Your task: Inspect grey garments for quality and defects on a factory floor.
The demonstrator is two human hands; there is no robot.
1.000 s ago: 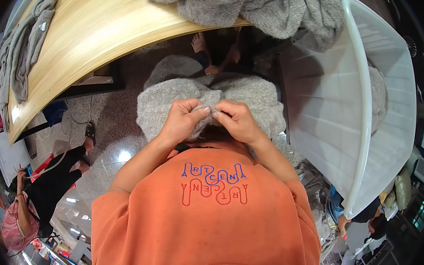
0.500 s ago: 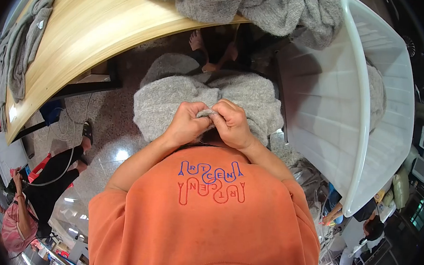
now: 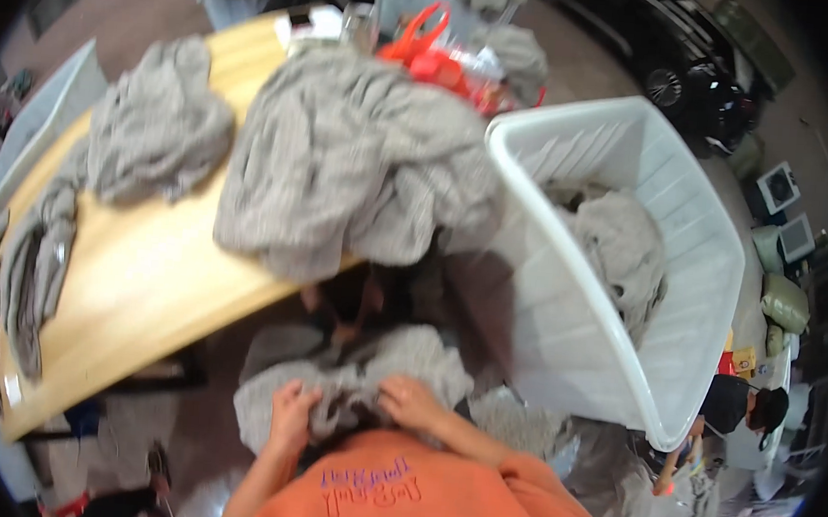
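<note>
A fluffy grey knitted garment (image 3: 423, 354) lies bunched across my lap, below the table's near edge. My left hand (image 3: 293, 416) is closed on its left part, the fingers curled into the knit. Further right, my right hand (image 3: 410, 401) grips a fold of the same garment, fingers bent over it. Between the two hands the knit dips in dark folds. The picture is blurred, so the fingertips and the exact part held are not clear.
A pale wooden table (image 3: 150, 281) carries a large grey knit pile (image 3: 344, 156) and a smaller knit heap (image 3: 159, 122). At right stands a white plastic bin (image 3: 588, 272) with grey knitwear (image 3: 619, 246) inside. Red plastic bags (image 3: 434, 66) lie on the far side. A person (image 3: 747, 411) is beyond the bin.
My view has lifted, bringing the tabletop and bin interior into sight. My hands, close together before on a small bit of knit, are now apart on the garment.
</note>
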